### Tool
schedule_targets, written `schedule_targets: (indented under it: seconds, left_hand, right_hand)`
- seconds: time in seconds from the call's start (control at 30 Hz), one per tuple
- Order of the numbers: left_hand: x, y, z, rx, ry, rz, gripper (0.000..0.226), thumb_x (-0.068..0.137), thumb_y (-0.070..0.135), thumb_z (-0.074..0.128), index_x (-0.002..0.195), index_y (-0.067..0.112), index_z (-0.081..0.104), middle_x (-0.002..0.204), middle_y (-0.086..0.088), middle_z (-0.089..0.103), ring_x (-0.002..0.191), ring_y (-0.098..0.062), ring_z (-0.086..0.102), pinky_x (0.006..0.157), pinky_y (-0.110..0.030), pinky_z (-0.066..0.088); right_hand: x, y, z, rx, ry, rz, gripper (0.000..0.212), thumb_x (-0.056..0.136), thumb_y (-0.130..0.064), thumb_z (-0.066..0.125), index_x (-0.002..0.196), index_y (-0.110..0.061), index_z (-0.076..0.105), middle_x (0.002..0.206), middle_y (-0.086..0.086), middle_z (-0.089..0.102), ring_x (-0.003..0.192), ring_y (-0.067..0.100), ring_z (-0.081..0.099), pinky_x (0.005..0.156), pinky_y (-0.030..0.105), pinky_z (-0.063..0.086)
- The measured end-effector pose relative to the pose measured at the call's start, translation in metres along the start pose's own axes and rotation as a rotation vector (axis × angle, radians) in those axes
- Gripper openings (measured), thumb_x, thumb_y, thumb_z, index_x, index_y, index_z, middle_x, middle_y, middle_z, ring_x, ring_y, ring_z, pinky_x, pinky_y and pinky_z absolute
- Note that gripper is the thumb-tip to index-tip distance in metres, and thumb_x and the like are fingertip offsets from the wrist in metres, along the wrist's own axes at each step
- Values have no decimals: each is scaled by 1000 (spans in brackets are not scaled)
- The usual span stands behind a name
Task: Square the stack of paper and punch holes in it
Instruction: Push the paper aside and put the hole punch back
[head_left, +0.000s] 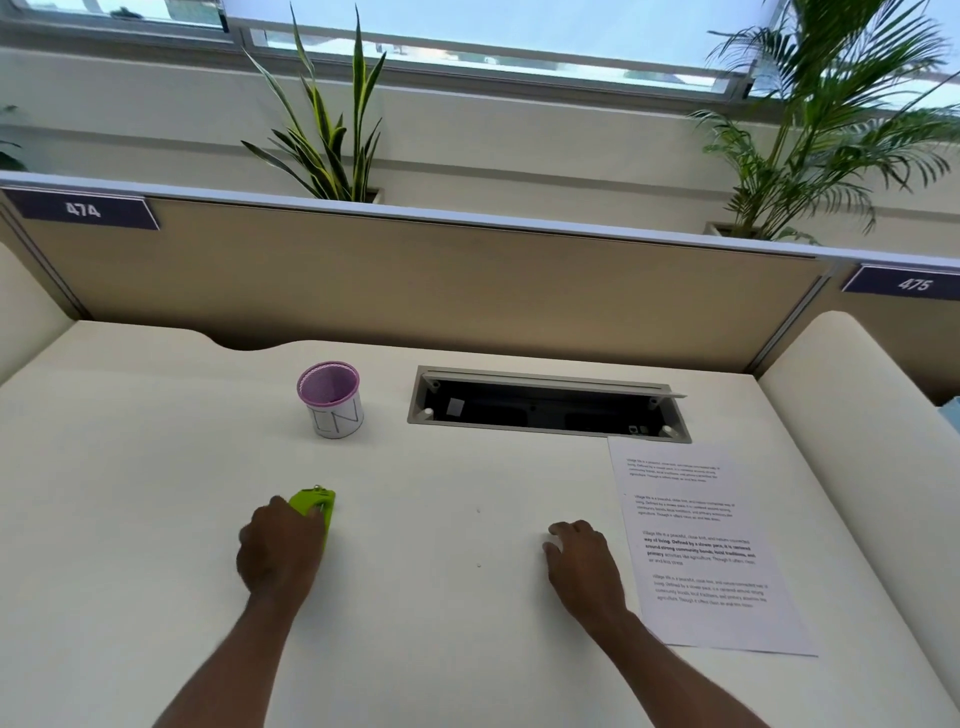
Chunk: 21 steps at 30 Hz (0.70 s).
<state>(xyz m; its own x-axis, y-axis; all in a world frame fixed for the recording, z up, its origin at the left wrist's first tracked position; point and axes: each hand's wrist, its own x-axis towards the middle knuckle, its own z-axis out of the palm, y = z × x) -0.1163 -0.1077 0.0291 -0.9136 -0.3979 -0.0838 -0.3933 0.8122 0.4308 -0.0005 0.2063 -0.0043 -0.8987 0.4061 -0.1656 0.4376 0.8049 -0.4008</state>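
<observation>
Left hand (278, 545) clenched over lime-green plastic hole punch (316, 512) on cream desk (156, 493). Right hand (584, 558) loose, empty, knuckles down just beside printed white paper stack (711, 551).

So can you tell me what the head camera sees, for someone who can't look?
A person's left hand rests on a green hole punch on a white desk; the right hand lies flat beside printed paper. A pink mesh cup stands behind.
</observation>
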Motion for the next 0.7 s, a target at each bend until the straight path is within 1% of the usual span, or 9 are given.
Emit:
schedule_targets:
  seconds: [0.1, 0.17, 0.23, 0.33, 0.47, 0.57, 0.63, 0.67, 0.7]
  left_hand:
    - [-28, 23, 8, -7, 150, 437, 34, 80, 20, 59, 106, -1, 67, 98, -22, 67, 89, -42, 62, 74, -46, 53]
    - [-58, 38, 23, -68, 76, 658, 31, 81, 19, 54, 102, 4, 71, 93, -15, 70, 85, -36, 66, 70, -40, 57]
    - [-85, 48, 42, -86, -126, 677, 28, 85, 21, 57, 108, 15, 70, 103, -4, 69, 97, -25, 65, 76, -35, 56]
    - [-109, 46, 71, -26, -300, 702, 37, 91, 31, 44, 123, 25, 60, 120, 6, 61, 114, -12, 55, 89, -27, 48]
    - [-118, 46, 83, -45, -341, 708, 39, 92, 29, 38, 124, 23, 59, 119, 5, 61, 111, -12, 54, 90, -26, 47]
    - [-116, 45, 88, -115, -321, 687, 38, 92, 25, 39, 123, 20, 61, 116, 3, 63, 108, -14, 56, 90, -23, 44]
    - [-115, 44, 90, -141, -304, 684, 37, 92, 23, 41, 122, 17, 62, 113, 1, 64, 105, -15, 57, 89, -22, 41]
    - [-115, 45, 91, -156, -300, 680, 36, 92, 21, 42, 120, 16, 63, 111, 0, 65, 104, -16, 58, 89, -22, 41]
    - [-115, 45, 91, -168, -300, 675, 35, 91, 19, 43, 119, 14, 64, 110, -2, 66, 102, -17, 59, 89, -23, 42]
  right_hand:
    - [8, -12, 2, 52, -2, -40, 32, 95, -25, 50, 123, -19, 65, 121, 4, 67, 113, 23, 60, 95, 32, 46]
    - [14, -26, 5, 92, -29, -72, 33, 95, -25, 53, 123, -18, 66, 123, 3, 69, 115, 21, 60, 97, 29, 44]
    - [21, -41, 9, 128, -58, -93, 34, 93, -25, 55, 125, -17, 66, 124, 3, 69, 117, 19, 61, 97, 25, 43]
    - [33, -59, 15, 133, -80, -137, 35, 93, -25, 56, 125, -16, 66, 126, 3, 69, 118, 18, 62, 100, 25, 43]
    - [44, -69, 22, 96, -76, -181, 31, 94, -24, 53, 118, -16, 70, 119, 3, 72, 111, 20, 65, 96, 29, 48]
    - [49, -70, 24, 50, -89, -198, 27, 94, -23, 51, 85, -19, 76, 90, -1, 75, 90, 23, 67, 78, 32, 51]
    - [51, -70, 25, 4, -76, -199, 41, 91, -21, 51, 51, -30, 49, 58, -9, 53, 67, 20, 54, 63, 30, 39]
    - [52, -71, 25, -27, -65, -211, 47, 90, -19, 50, 47, -28, 33, 52, -9, 39, 63, 18, 46, 60, 28, 33]
    - [52, -73, 24, -61, -56, -231, 46, 89, -19, 49, 49, -24, 28, 52, -7, 33, 61, 17, 42, 59, 27, 29]
